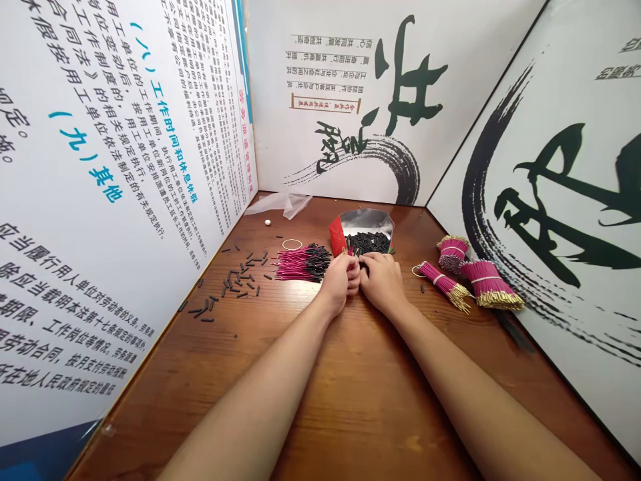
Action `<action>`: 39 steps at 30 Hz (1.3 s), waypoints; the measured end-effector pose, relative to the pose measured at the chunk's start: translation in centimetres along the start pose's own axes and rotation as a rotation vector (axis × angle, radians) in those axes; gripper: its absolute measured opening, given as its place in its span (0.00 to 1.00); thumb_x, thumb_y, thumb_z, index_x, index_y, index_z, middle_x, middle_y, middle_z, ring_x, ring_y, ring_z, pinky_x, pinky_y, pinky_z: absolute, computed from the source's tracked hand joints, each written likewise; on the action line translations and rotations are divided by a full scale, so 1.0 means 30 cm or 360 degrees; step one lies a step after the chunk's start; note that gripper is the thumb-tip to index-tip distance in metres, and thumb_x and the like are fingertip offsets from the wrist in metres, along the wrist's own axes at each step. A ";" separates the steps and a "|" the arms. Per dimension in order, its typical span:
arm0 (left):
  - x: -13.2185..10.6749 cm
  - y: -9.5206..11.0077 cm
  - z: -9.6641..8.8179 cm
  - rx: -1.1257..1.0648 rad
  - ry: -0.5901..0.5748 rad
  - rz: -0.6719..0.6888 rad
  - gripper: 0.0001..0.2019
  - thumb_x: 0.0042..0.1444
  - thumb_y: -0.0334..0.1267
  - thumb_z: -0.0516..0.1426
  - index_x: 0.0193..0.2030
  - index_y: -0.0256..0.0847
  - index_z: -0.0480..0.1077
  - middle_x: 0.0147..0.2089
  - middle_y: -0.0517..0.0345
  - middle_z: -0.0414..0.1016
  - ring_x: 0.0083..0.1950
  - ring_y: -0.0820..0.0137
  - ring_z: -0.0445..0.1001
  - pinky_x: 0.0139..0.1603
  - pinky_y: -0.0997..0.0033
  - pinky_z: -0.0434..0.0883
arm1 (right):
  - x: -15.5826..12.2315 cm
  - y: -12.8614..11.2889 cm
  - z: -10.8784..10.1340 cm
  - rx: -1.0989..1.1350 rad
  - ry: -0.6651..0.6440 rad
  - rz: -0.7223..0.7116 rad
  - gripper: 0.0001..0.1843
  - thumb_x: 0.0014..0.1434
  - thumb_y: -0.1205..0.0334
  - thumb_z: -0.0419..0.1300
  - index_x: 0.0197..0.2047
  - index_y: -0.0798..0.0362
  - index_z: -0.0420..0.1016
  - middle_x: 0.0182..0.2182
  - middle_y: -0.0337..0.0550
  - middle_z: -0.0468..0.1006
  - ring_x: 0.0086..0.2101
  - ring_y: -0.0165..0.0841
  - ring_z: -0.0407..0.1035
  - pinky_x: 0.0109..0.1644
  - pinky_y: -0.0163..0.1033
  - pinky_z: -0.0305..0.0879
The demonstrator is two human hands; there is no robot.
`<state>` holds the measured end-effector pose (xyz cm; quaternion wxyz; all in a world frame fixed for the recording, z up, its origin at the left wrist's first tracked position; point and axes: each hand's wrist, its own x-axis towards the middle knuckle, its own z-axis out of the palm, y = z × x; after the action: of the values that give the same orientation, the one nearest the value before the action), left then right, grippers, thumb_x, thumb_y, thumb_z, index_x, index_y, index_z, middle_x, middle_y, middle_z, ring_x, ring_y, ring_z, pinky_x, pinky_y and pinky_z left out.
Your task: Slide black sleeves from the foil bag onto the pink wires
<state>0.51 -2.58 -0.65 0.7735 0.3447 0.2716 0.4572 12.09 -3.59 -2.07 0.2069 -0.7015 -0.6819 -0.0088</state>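
Note:
My left hand and my right hand rest side by side on the wooden table, fingers curled together in a pinch just in front of an open foil bag of small black tubes. What the fingertips hold is too small to make out. A loose pile of pink wires with black ends lies just left of my left hand.
Several loose black tubes are scattered at the left. Three banded bundles of pink wires with gold tips lie at the right. A rubber band and clear plastic bag sit farther back. Printed panels wall in the table on three sides.

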 end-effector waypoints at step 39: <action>-0.001 0.009 0.005 0.0027 -0.0028 -0.0031 0.09 0.54 0.34 0.45 0.23 0.41 0.55 0.15 0.70 0.46 0.13 0.81 0.40 0.14 0.81 0.40 | -0.005 -0.009 -0.020 -0.0047 -0.0162 0.0003 0.21 0.66 0.61 0.50 0.56 0.47 0.78 0.58 0.43 0.75 0.54 0.48 0.62 0.54 0.51 0.61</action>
<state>0.49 -2.56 -0.35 0.7773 0.3527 0.2720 0.4442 11.97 -3.92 -1.50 0.1616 -0.7046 -0.6907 0.0170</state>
